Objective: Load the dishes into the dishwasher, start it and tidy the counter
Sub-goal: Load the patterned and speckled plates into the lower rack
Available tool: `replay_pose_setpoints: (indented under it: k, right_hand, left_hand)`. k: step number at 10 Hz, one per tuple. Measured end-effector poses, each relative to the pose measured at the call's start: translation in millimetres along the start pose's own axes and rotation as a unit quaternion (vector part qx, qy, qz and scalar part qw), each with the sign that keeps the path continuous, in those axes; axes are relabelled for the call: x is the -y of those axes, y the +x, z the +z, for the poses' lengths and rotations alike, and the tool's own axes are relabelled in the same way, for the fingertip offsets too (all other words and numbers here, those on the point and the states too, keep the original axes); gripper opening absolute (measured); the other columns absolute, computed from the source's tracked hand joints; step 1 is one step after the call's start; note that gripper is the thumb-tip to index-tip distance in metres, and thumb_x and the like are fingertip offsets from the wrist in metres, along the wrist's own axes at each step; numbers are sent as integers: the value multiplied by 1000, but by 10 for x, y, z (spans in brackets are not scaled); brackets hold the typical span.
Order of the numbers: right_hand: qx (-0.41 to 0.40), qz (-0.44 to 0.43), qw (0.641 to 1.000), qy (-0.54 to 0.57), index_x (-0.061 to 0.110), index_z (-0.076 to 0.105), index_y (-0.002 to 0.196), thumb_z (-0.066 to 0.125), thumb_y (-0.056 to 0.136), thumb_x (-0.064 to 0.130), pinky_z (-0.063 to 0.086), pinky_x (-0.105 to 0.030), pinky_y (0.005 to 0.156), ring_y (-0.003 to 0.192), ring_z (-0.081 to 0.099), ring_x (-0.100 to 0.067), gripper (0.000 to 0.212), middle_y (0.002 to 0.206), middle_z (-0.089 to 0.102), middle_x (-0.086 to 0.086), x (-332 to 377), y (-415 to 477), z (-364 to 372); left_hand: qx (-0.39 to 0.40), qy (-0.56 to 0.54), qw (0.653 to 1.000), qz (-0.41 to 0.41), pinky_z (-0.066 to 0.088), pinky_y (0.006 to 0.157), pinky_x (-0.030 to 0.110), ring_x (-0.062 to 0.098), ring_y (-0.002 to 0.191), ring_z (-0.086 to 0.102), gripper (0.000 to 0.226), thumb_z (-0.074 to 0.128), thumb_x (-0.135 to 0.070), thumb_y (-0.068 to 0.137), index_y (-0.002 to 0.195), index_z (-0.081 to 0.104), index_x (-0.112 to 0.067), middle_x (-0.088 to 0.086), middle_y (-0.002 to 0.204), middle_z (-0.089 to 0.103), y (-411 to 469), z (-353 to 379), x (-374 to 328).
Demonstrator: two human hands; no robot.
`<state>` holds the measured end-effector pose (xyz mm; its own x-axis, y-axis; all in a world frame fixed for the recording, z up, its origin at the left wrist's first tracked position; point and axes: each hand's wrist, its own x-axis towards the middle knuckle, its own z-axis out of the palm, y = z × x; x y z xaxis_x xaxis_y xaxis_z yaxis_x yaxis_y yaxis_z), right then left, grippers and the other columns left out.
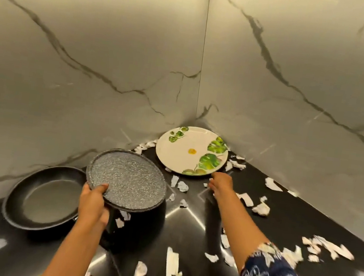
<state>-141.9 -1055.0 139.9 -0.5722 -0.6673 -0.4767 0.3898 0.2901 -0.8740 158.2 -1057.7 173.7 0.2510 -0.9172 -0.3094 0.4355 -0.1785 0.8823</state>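
Note:
My left hand (93, 205) grips the near rim of a grey speckled plate (127, 178) and holds it tilted above the black counter (293, 223). In the far corner lies a white plate (188, 149) with green leaf prints and a yellow spot. My right hand (221, 182) reaches out to that plate's near edge, fingers at its rim; whether they grip it I cannot tell. A black frying pan (44, 198) sits on the counter to the left of the grey plate.
Several torn scraps of white paper (171, 262) are strewn over the counter, mostly in the middle and to the right. Marble walls (94, 55) close off the corner at the back and on both sides.

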Motion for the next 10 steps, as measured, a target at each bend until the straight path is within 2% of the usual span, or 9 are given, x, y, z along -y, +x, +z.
replay_pose_setpoints:
  k: [1, 2, 3, 4, 6, 7, 8, 9, 10]
  right_hand:
    - [-77, -13, 996, -37, 9, 53, 89, 50, 89, 2, 46, -28, 53, 61, 51, -17, 8, 82, 56, -7, 120, 326, 137]
    - [-113, -15, 990, -87, 4, 53, 121, 53, 87, 4, 55, -39, 73, 87, 62, -32, 34, 111, 61, -14, 138, 599, 215]
    - [-67, 16, 994, -86, 3, 55, 116, 55, 86, 7, 52, -39, 85, 98, 59, -30, 30, 99, 58, -9, 167, 817, 231]
    - [-121, 46, 990, -49, 4, 53, 119, 71, 75, 6, 51, -43, 89, 101, 62, -32, 48, 118, 61, -15, 185, 1085, 284]
    - [-109, 25, 988, 106, 7, 56, 121, 53, 88, 6, 55, -37, 74, 93, 62, -25, 34, 118, 62, -10, 312, 829, 607]
    - [-115, -43, 984, 133, 4, 56, 118, 48, 91, 12, 55, -38, 75, 89, 63, -27, 29, 106, 62, -10, 372, 426, 535]
    - [-138, -149, 976, 84, 11, 53, 116, 49, 91, 18, 54, -42, 79, 92, 62, -29, 27, 109, 62, -12, 361, -221, 179]
    - [-181, -224, 957, 37, 12, 55, 110, 50, 92, 24, 52, -39, 81, 89, 60, -28, 22, 104, 63, -12, 191, -995, -438]
    - [-226, -302, 926, 16, 15, 52, 102, 47, 95, 24, 51, -36, 75, 83, 60, -26, 13, 94, 63, -9, -69, -1906, -1054]
  left_hand:
    - [4, -22, 1000, -14, 40, 104, 46, 27, 118, 54, 33, 49, -4, 95, 126, 52, -14, 13, 130, 56, 251, -6, -33]
    - [1, -41, 999, -26, 39, 105, 42, 23, 118, 53, 19, 49, -6, 96, 102, 55, -22, 9, 125, 57, 407, 20, -22]
    - [8, -54, 998, -35, 38, 107, 41, 21, 121, 52, 19, 49, -6, 96, 106, 54, -22, 4, 121, 59, 525, 47, 17]
    - [13, -59, 997, -49, 41, 103, 41, 20, 116, 55, 21, 47, -6, 97, 98, 57, -25, -2, 107, 63, 597, 59, 42]
    - [16, -61, 997, -40, 42, 102, 40, 20, 115, 56, 27, 47, -5, 97, 118, 52, -21, -1, 109, 62, 490, -1, -61]
    - [17, -52, 998, -9, 40, 106, 45, 22, 117, 55, 27, 49, -7, 96, 120, 52, -20, 5, 122, 60, 310, -102, -160]
    - [22, -35, 999, 28, 40, 105, 45, 24, 121, 53, 34, 50, -9, 96, 129, 49, -17, 7, 128, 58, -37, -265, -262]
    - [55, 6, 994, 98, 44, 100, 44, 23, 113, 57, 18, 47, -10, 97, 100, 58, -25, -2, 106, 64, -649, -415, -328]
    - [94, 45, 981, 166, 48, 87, 32, 12, 95, 60, 19, 46, -13, 98, 96, 58, -27, -8, 97, 63, -1291, -601, -291]
